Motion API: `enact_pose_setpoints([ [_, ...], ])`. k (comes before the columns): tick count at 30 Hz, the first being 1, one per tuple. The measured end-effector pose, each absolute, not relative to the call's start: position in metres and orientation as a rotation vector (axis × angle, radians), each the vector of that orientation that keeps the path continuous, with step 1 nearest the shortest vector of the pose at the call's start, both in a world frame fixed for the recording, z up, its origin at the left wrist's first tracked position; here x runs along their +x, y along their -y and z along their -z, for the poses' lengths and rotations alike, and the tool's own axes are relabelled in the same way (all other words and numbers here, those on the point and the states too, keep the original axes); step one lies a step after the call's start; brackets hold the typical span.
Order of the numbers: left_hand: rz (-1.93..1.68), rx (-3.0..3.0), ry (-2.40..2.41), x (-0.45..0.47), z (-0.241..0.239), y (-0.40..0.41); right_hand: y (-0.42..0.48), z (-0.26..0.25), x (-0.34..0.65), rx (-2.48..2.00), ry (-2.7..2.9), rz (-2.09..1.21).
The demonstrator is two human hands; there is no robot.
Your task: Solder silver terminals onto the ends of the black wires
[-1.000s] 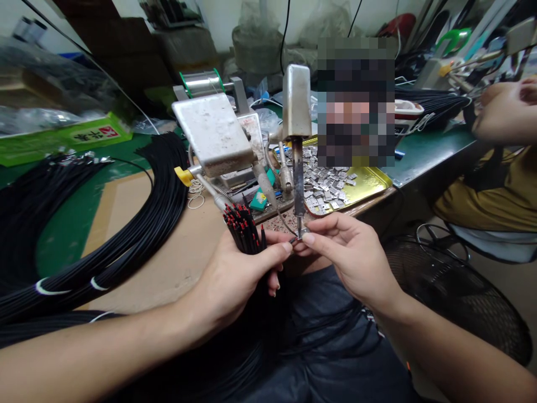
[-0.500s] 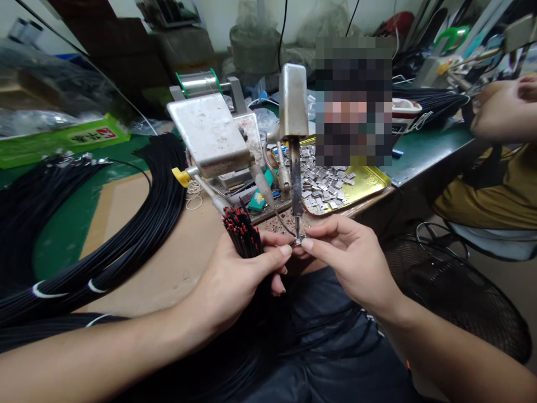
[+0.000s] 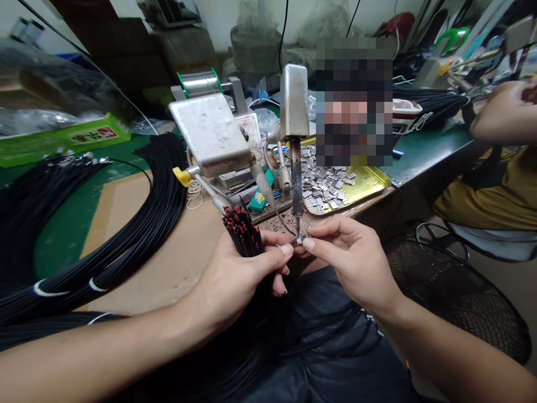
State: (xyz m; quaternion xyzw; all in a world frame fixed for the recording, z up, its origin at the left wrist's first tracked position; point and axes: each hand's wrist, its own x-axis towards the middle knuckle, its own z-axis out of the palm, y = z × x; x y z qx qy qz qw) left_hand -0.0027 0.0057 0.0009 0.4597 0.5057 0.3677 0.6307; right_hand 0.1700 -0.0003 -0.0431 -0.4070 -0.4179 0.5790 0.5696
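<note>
The small silvery metal terminal [image 3: 299, 240] sits just beneath the tip of the fixed upright soldering iron [image 3: 296, 184]; a sound joint probably needs wire end and terminal pressed steadily together, with fingertips clear of the hot tip; the right hand [image 3: 352, 257] pinches the terminal between thumb and forefinger; the left hand [image 3: 235, 274] is clenched round a bundle of thin black red-tipped wires [image 3: 242, 229], thumb and forefinger presenting one end; both forearms angle inward.
</note>
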Motion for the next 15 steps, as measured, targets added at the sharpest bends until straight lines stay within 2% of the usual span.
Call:
enact_pose_setpoints([
  [15,-0.796,1.065,-1.185,-0.003,-0.0006,-0.0062,0.0009,0.0403,0.17,-1.008,1.017,-1.326],
])
